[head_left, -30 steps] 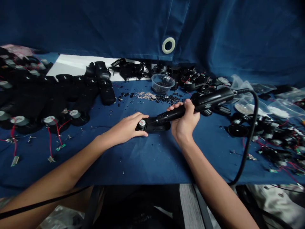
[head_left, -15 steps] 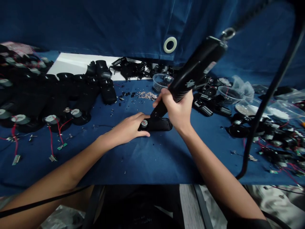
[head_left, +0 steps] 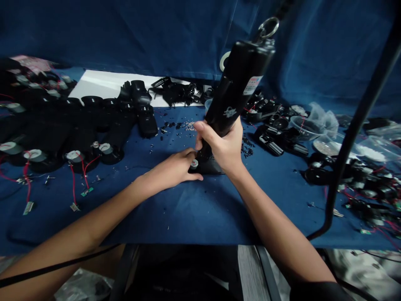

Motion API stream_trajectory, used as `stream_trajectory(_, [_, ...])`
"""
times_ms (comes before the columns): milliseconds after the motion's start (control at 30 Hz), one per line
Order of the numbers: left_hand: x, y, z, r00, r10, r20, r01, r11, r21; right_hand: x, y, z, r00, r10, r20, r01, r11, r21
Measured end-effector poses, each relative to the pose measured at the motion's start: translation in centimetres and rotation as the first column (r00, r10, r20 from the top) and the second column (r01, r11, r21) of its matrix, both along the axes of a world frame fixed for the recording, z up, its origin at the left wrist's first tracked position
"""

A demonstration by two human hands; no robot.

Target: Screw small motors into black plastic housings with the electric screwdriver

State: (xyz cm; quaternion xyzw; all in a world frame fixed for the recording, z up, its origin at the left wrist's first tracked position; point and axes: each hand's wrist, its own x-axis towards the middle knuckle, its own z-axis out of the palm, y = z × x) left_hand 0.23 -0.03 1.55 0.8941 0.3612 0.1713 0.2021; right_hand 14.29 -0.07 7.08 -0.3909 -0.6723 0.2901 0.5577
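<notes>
My right hand (head_left: pixel 221 142) is wrapped round a black electric screwdriver (head_left: pixel 233 88), which hangs from a metal ring at its top end. The tool leans slightly right, its lower end down at a black plastic housing (head_left: pixel 213 168) lying on the blue cloth. Whether the bit touches the housing is hidden. My left hand (head_left: pixel 177 169) grips the housing's left end between thumb and fingers. A small silvery motor (head_left: pixel 194 164) shows in that end, beside my thumb and fingers.
Black housings with motors and red wires (head_left: pixel 75 156) line the left side. Small screws (head_left: pixel 190 125) lie loose behind my hands. At right are black parts (head_left: pixel 269 140), clear bowls (head_left: pixel 305 127) and a thick black cable (head_left: pixel 341 159). A blue curtain (head_left: pixel 125 37) hangs behind.
The screwdriver has swung more upright and shifted left, with its lower end down nearer the motor. My left hand still holds the housing. The whole view has shifted slightly.
</notes>
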Motion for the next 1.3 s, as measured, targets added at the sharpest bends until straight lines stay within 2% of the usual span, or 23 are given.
stream_trajectory(267, [0.12,-0.03,-0.12,1.0,0.007,-0.02,-0.006,1.0,0.029,-0.14,0.11,-0.54,0.998,-0.03,-0.056,0.028,0.999,-0.028])
stream_trajectory(567, [0.09,0.04,-0.26,1.0,0.0,-0.01,0.0,1.0,0.007,-0.26,-0.24,-0.04,0.99,-0.062,-0.129,0.056,0.997,-0.052])
stream_trajectory(1300, [0.21,0.05,0.16,1.0,0.001,0.003,-0.001,1.0,-0.009,0.04,0.33,-0.03,0.981,0.02,-0.195,-0.036,0.996,-0.08])
